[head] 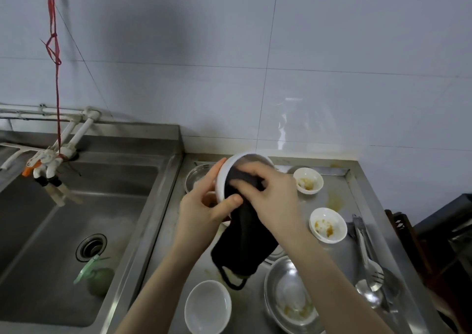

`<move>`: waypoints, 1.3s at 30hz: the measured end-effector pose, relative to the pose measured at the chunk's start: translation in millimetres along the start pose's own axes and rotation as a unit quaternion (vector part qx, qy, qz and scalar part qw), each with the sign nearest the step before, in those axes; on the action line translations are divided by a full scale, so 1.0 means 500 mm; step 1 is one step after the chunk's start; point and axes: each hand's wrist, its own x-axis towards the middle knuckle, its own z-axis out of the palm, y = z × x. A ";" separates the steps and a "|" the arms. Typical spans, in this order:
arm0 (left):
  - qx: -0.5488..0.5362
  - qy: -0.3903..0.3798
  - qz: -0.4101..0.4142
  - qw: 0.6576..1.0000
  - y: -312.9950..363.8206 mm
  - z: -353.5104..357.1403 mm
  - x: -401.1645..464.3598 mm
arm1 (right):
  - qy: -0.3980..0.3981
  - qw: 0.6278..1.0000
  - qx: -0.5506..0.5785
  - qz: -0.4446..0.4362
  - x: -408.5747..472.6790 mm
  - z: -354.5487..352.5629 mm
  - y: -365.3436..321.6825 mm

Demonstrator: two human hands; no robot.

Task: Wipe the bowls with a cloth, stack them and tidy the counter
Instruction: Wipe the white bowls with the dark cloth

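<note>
One white bowl (224,178) is mid-wipe: our left hand (201,206) grips its rim, tilted, while our right hand (270,193) presses the black cloth (245,241) inside. Next we likely stack it on the clean bowl (208,307) below our wrists.

Cloth (245,241) hides the bowl's (224,173) inside — metal basin (288,295) cut off below

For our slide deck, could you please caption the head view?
Left hand tilts a white bowl while the right hand wipes inside with a black cloth.
</note>
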 end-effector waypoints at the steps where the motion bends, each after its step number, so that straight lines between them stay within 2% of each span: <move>1: -0.001 0.005 0.005 1.000 0.003 -0.006 0.003 | -0.054 0.998 -0.002 -0.034 -0.004 -0.008 -0.002; 3: 0.011 0.021 0.016 1.000 0.015 -0.016 0.006 | -0.136 0.983 -0.084 -0.096 -0.003 -0.024 0.008; 4: 0.015 0.026 0.020 0.999 0.019 -0.017 0.006 | -0.144 0.971 -0.154 -0.116 -0.001 -0.030 0.018; 6: 0.016 0.027 0.030 0.999 0.020 -0.011 0.003 | -0.073 0.941 -0.298 -0.140 -0.001 -0.030 0.038; 8: 0.017 0.025 0.032 0.999 0.015 0.000 -0.001 | 0.040 0.925 -0.355 -0.132 -0.001 -0.015 0.044; 10: 0.025 0.027 0.029 0.999 0.014 0.008 -0.004 | 0.127 0.926 -0.336 -0.114 0.007 0.004 0.046; 13: 0.039 0.017 0.022 0.999 0.009 0.012 -0.006 | 0.156 0.971 -0.177 -0.032 0.011 0.017 0.034; 15: 0.021 0.004 0.001 1.000 0.005 0.009 -0.006 | 0.086 0.995 -0.045 0.024 0.000 0.012 0.020; 17: -0.008 -0.003 -0.015 1.000 0.006 0.001 -0.003 | -0.031 0.999 0.000 0.016 -0.011 -0.003 0.006; 20: -0.022 -0.008 -0.012 1.000 0.009 -0.013 -0.001 | -0.159 0.983 -0.083 -0.037 -0.013 -0.028 0.015; 22: -0.037 -0.004 -0.028 0.999 0.005 -0.016 -0.004 | -0.175 0.965 -0.185 -0.064 -0.012 -0.043 0.034; 24: -0.069 0.011 -0.058 0.996 -0.003 -0.015 -0.007 | -0.116 0.973 -0.190 -0.059 -0.017 -0.057 0.056; 26: -0.100 0.055 -0.089 0.989 -0.007 -0.014 -0.004 | -0.025 0.993 -0.111 -0.034 -0.026 -0.068 0.069; 27: -0.108 0.078 -0.101 0.986 -0.007 -0.013 0.000 | -0.004 0.997 -0.079 -0.023 -0.030 -0.068 0.074; 29: -0.111 0.102 -0.109 0.983 -0.004 -0.007 0.010 | -0.017 0.996 -0.074 -0.045 -0.040 -0.053 0.077; 33: -0.089 0.124 -0.096 0.984 0.012 0.019 0.019 | -0.068 0.960 -0.209 -0.175 -0.063 -0.004 0.081; 35: -0.084 0.137 -0.084 0.983 0.018 0.028 0.019 | -0.044 0.943 -0.257 -0.209 -0.065 0.009 0.088; 37: -0.070 0.139 -0.074 0.985 0.022 0.035 0.017 | -0.013 0.943 -0.254 -0.215 -0.063 0.013 0.088; 39: -0.047 0.116 -0.072 0.989 0.030 0.034 0.018 | -0.015 0.948 -0.235 -0.212 -0.055 0.009 0.093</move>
